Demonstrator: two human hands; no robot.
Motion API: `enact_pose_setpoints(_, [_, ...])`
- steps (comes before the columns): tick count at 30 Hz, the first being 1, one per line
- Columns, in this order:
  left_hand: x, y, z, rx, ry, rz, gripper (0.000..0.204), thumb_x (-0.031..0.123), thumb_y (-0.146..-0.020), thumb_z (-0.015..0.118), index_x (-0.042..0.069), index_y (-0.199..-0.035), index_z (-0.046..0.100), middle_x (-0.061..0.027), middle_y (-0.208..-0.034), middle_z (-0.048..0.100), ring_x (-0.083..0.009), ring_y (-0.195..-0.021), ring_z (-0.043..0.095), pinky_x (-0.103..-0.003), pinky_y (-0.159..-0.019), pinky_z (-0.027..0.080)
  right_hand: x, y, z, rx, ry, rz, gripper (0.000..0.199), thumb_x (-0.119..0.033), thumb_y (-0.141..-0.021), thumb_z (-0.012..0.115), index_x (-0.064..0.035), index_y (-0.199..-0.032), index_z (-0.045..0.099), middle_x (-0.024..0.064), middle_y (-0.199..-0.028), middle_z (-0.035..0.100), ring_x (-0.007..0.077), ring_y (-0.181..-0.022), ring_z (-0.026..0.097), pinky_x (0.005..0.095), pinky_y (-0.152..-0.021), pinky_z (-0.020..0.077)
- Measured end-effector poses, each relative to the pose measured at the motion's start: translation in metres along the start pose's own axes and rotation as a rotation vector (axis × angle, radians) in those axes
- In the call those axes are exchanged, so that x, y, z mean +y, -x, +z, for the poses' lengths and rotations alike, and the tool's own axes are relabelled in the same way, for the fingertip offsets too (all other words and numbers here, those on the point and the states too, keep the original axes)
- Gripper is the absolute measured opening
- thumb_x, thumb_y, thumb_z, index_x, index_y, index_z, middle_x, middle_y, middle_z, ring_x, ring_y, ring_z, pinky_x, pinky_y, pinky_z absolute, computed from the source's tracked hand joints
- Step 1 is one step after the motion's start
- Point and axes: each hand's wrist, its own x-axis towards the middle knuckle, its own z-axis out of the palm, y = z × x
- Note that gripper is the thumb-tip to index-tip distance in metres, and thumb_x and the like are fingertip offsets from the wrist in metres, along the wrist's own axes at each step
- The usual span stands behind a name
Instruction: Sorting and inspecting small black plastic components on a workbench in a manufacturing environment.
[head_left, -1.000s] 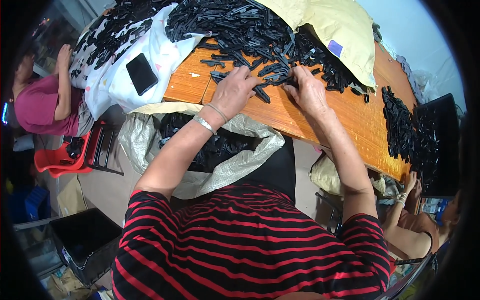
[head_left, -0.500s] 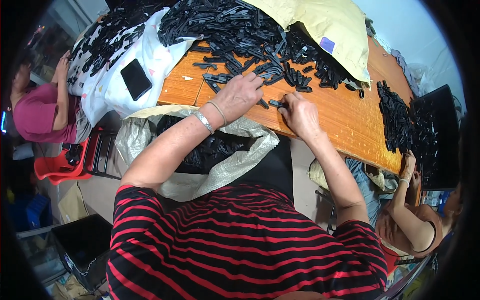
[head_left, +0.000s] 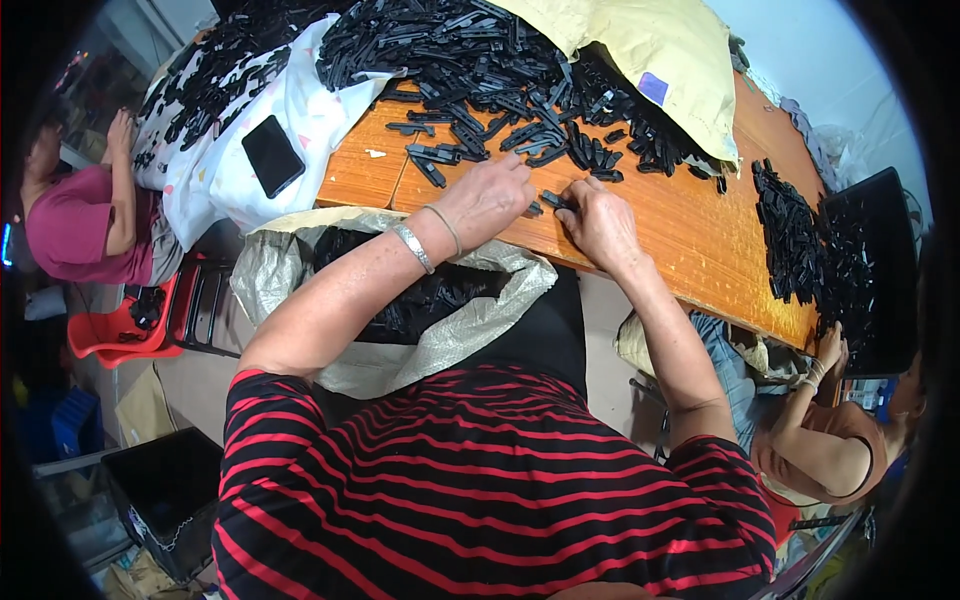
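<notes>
My left hand [head_left: 488,200] is over the front edge of the wooden table, its fingers closed on a small black plastic part [head_left: 534,209] that pokes out by the fingertips. Just to its right, my right hand [head_left: 603,222] pinches another black plastic part [head_left: 552,200] between thumb and fingers, low over the tabletop. The two parts are close together with a small gap between them. Beyond my hands, several loose parts of the same kind [head_left: 433,158] lie in front of a large heap of black parts [head_left: 440,60].
An open woven sack [head_left: 515,292] holding black parts is below my left forearm. A phone [head_left: 272,157] lies on white sheeting. A yellowish sack [head_left: 640,30] rests over the heap. At right, a co-worker [head_left: 825,450] reaches to parts beside a black tray [head_left: 880,270]; another person [head_left: 85,220] sits left.
My left hand has shifted slightly right, toward my right hand, with its part. My right hand has barely moved. The right-hand co-worker's hands have moved a little toward the tray.
</notes>
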Motion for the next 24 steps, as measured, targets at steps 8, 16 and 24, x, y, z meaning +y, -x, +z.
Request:
enact_pose_setpoints(8, [0.003,0.009,-0.006,0.257,1.483,-0.728,0.027,-0.002,-0.082,0.066,-0.002,-0.108,0.056,-0.0085,-0.099,0.064,-0.0134,-0.091,0.064,-0.025,-0.082,0.053,-0.024,0.003,-0.005,0.141,-0.754,0.219,0.014,-0.006,-0.087,0.065,0.0015,-0.097,0.06,0.0013,-0.072,0.06,0.0073,-0.063,0.058,0.0227,-0.059,0.0476])
enact_pose_setpoints(16, [0.02,0.013,-0.023,0.433,1.43,-0.675,0.032,-0.01,-0.08,0.063,-0.001,-0.108,0.05,-0.0075,-0.098,0.062,-0.0126,-0.087,0.064,-0.024,-0.074,0.053,-0.055,0.0,-0.003,0.212,-0.735,0.052,0.018,-0.001,-0.085,0.067,0.0018,-0.102,0.061,0.0012,-0.079,0.06,0.0047,-0.067,0.06,0.0197,-0.062,0.0476])
enact_pose_setpoints(24, [0.028,0.016,-0.024,0.468,1.207,-0.678,0.035,-0.012,-0.08,0.06,-0.001,-0.111,0.049,-0.0086,-0.098,0.062,-0.0127,-0.091,0.063,-0.025,-0.079,0.053,-0.061,0.0,-0.002,0.233,-0.692,0.018,0.016,0.001,-0.083,0.068,0.0027,-0.098,0.063,0.003,-0.087,0.058,0.0062,-0.068,0.062,0.0207,-0.064,0.0488])
